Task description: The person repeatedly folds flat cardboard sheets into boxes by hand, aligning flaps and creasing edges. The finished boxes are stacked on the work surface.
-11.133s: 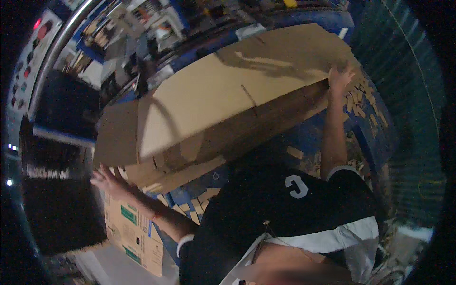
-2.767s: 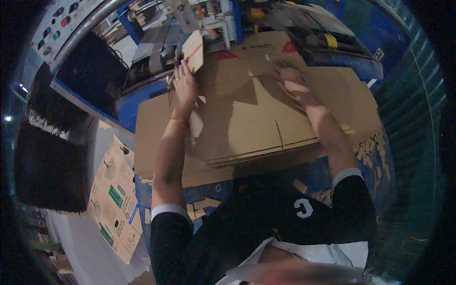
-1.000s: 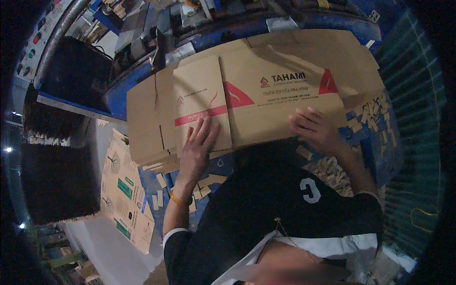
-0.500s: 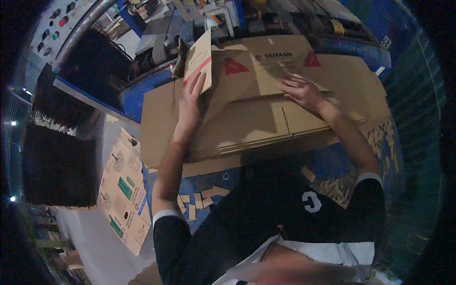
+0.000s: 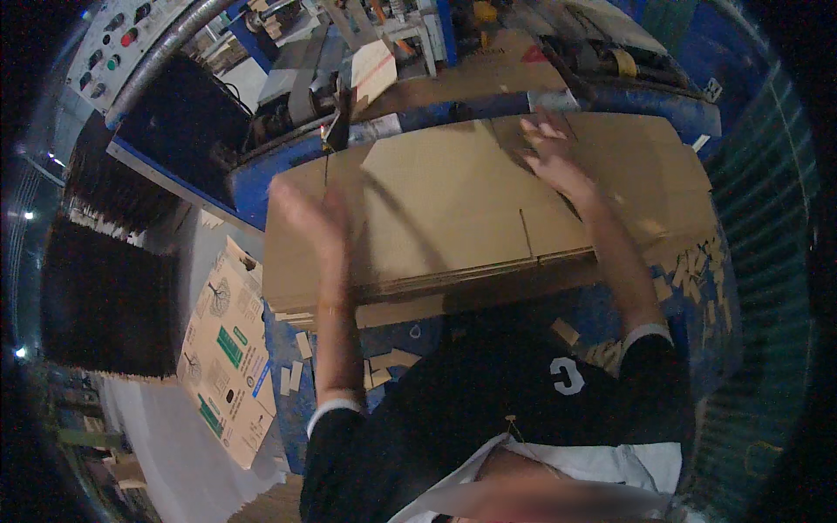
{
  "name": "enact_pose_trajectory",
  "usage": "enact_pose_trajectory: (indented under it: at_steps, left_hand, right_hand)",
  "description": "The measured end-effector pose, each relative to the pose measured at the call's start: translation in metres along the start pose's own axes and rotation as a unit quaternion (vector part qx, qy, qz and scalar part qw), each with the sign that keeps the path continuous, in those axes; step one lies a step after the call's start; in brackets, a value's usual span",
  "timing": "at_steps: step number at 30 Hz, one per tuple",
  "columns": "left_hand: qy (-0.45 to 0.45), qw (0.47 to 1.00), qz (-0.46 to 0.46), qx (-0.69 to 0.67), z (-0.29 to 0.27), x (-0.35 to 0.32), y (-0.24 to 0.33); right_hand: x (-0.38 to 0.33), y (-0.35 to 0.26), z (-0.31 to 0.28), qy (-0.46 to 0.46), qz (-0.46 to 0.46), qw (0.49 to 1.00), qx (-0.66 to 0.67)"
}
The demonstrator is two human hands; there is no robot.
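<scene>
A stack of flat brown cardboard sheets (image 5: pixel 453 209) lies in front of me, its near edges layered. Over its left end is my left hand (image 5: pixel 309 213), blurred by motion, thumb apart from the fingers and holding nothing. My right hand (image 5: pixel 551 161) hovers at the far right part of the stack with fingers spread, nothing in it. Beyond the stack, a cardboard sheet with red print (image 5: pixel 475 80) lies in the machine. Its raised left flap (image 5: pixel 375 74) bears a red stripe.
The blue machine frame (image 5: pixel 196 183) runs behind the stack, with a control panel (image 5: pixel 118 52) at the far left. Cardboard scraps (image 5: pixel 697 270) litter the blue surface. A printed carton sheet (image 5: pixel 227 349) leans at left, near dark stacked sheets (image 5: pixel 109 305).
The red-printed sheet has moved away from me off the stack into the machine. My left hand has let go of its flap and swung left and nearer; my right hand has lifted slightly.
</scene>
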State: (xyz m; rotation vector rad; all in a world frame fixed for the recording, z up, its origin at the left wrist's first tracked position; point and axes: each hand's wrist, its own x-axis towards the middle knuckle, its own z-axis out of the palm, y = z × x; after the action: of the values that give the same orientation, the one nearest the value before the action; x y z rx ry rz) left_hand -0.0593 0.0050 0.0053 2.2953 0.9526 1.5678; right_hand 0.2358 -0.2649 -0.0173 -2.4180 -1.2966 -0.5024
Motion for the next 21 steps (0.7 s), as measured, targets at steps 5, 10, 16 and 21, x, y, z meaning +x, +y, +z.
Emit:
enact_pose_trajectory:
  at_steps: [5,10,16,21]
  left_hand:
    - [0.037,0.947,-0.291,0.132,-0.087,-0.077,-0.046]
    - [0.05,0.955,-0.292,0.001,-0.09,-0.076,-0.04]
    - [0.115,0.943,-0.262,-0.17,-0.122,-0.015,0.003]
    - [0.25,0.901,-0.226,-0.273,-0.113,0.006,-0.025]
  right_hand:
    - [-0.126,0.052,-0.048,0.13,0.201,0.969,-0.053]
    - [-0.207,0.088,-0.053,0.058,0.414,0.865,-0.278]
    - [-0.195,0.083,-0.059,0.126,0.438,0.859,-0.233]
    - [-0.148,0.087,-0.062,0.421,0.375,0.825,-0.032]
